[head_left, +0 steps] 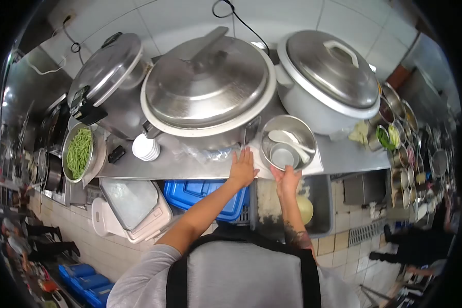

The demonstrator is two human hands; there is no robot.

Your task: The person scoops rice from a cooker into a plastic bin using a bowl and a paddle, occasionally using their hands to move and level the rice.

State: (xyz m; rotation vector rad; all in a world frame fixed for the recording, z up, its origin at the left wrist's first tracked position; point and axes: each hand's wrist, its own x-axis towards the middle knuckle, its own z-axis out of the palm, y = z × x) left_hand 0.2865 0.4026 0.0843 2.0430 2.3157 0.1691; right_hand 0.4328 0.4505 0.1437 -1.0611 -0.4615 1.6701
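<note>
My left hand (244, 167) lies flat with fingers stretched out, at the edge of a white cloth (257, 158) on the steel counter. Beside it is a clear plastic bag (210, 153). My right hand (287, 178) grips the near rim of a round metal bowl (304, 131) that sits on the cloth. Inside the bowl are a small metal cup (283, 155) and white scoop-like utensils (287, 137); their exact kind is partly hidden. Behind my hands stands a large lidded cooking pot (205, 82).
Another lidded pot (110, 77) is at left, a white lidded cooker (318, 102) at right. A bowl of green beans (78, 154) and stacked white bowls (146, 148) sit left. Below are a blue lid (205, 192) and a grey tub (321, 205) with rice-like food. People stand at both sides.
</note>
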